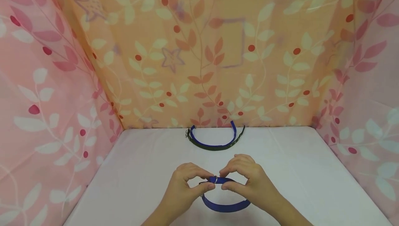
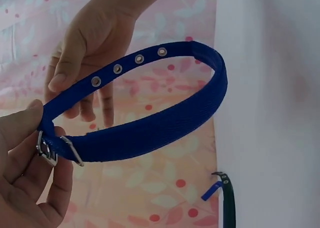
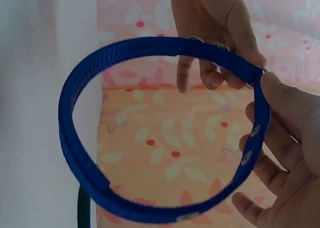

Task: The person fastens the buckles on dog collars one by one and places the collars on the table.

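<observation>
A blue collar (image 1: 225, 208), bent into a loop, is held up above the white table by both hands. My left hand (image 1: 187, 181) pinches it near its metal buckle (image 2: 47, 149). On the other side of that joint, my right hand (image 1: 250, 177) has the strap between thumb and fingers. Several metal eyelets (image 2: 117, 69) run along the thinner part of the strap in the left wrist view. A metal ring (image 2: 73, 151) sits beside the buckle. In the right wrist view, the right thumb (image 3: 280, 91) lies against the strap close to the buckle end.
At the back of the white table (image 1: 143, 170) lie a dark green strap (image 1: 213, 147) with eyelets and a blue strap (image 1: 234, 134), curved together. Patterned cloth (image 1: 199, 45) encloses the back and both sides.
</observation>
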`<state>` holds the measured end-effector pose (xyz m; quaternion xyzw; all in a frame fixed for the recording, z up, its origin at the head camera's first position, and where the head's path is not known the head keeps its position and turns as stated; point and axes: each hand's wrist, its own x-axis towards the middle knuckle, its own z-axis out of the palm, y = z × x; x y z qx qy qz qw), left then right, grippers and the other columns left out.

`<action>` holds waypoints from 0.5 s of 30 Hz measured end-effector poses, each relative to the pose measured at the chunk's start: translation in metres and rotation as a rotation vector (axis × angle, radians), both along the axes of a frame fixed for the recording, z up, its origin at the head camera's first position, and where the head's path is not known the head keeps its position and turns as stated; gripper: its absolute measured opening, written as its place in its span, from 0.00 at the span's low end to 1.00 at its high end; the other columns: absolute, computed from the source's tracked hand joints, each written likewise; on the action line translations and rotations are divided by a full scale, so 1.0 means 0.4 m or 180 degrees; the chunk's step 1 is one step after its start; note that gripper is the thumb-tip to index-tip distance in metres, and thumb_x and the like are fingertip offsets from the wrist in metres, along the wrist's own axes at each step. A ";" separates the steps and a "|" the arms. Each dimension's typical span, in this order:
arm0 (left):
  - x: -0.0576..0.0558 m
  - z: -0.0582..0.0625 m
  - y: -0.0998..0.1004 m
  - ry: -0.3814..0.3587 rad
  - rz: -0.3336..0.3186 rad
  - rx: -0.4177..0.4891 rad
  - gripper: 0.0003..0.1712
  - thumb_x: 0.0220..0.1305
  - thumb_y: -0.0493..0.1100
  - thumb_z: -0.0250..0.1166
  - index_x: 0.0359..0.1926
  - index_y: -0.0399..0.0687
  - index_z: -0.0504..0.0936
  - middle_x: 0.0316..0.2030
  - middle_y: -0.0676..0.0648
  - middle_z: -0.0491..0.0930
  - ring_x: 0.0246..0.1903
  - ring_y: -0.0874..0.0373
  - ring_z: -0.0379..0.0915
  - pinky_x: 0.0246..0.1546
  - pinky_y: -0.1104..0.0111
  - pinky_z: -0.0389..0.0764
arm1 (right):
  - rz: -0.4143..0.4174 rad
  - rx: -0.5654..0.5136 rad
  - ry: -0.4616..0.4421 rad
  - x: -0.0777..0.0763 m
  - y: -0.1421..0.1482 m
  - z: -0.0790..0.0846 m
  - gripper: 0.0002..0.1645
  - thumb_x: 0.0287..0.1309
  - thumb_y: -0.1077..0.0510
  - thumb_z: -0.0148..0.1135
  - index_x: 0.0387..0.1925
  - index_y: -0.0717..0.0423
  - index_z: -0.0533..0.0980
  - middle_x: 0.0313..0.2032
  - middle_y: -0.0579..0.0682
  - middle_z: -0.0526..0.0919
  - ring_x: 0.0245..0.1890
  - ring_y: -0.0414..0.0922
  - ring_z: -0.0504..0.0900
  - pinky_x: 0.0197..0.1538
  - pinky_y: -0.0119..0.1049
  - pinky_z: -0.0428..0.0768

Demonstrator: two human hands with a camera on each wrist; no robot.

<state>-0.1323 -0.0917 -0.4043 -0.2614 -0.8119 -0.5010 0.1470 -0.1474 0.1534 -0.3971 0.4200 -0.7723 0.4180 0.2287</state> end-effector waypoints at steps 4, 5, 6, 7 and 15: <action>0.001 0.015 -0.009 -0.0186 0.0092 0.0097 0.09 0.57 0.58 0.76 0.40 0.72 0.89 0.37 0.68 0.86 0.41 0.63 0.79 0.44 0.65 0.76 | -0.0161 0.0284 -0.0169 -0.007 0.026 0.013 0.18 0.53 0.51 0.79 0.46 0.37 0.84 0.42 0.30 0.86 0.51 0.38 0.79 0.62 0.33 0.73; 0.001 0.019 -0.011 -0.0247 0.0133 0.0114 0.09 0.58 0.58 0.75 0.41 0.73 0.89 0.37 0.67 0.86 0.41 0.63 0.79 0.44 0.66 0.77 | -0.0198 0.0343 -0.0206 -0.009 0.033 0.014 0.17 0.54 0.50 0.78 0.46 0.36 0.84 0.42 0.29 0.86 0.51 0.37 0.79 0.60 0.33 0.74; 0.002 0.023 -0.014 -0.0292 0.0178 0.0135 0.09 0.58 0.59 0.75 0.41 0.74 0.89 0.37 0.67 0.86 0.42 0.63 0.79 0.44 0.66 0.77 | -0.0231 0.0390 -0.0247 -0.011 0.039 0.015 0.17 0.55 0.50 0.78 0.46 0.35 0.84 0.42 0.28 0.85 0.50 0.36 0.79 0.57 0.32 0.75; 0.003 0.026 -0.017 -0.0315 0.0215 0.0165 0.09 0.58 0.58 0.75 0.41 0.73 0.88 0.37 0.66 0.86 0.42 0.62 0.79 0.44 0.65 0.78 | -0.0243 0.0414 -0.0260 -0.013 0.044 0.016 0.16 0.55 0.50 0.78 0.46 0.34 0.84 0.42 0.27 0.85 0.49 0.36 0.79 0.57 0.34 0.75; 0.007 0.028 -0.021 -0.0510 0.0299 0.0432 0.11 0.58 0.52 0.77 0.43 0.71 0.89 0.38 0.62 0.86 0.45 0.60 0.81 0.46 0.67 0.81 | -0.0209 0.0307 -0.0395 -0.013 0.047 0.012 0.15 0.58 0.53 0.76 0.46 0.34 0.84 0.41 0.29 0.86 0.47 0.36 0.80 0.54 0.35 0.77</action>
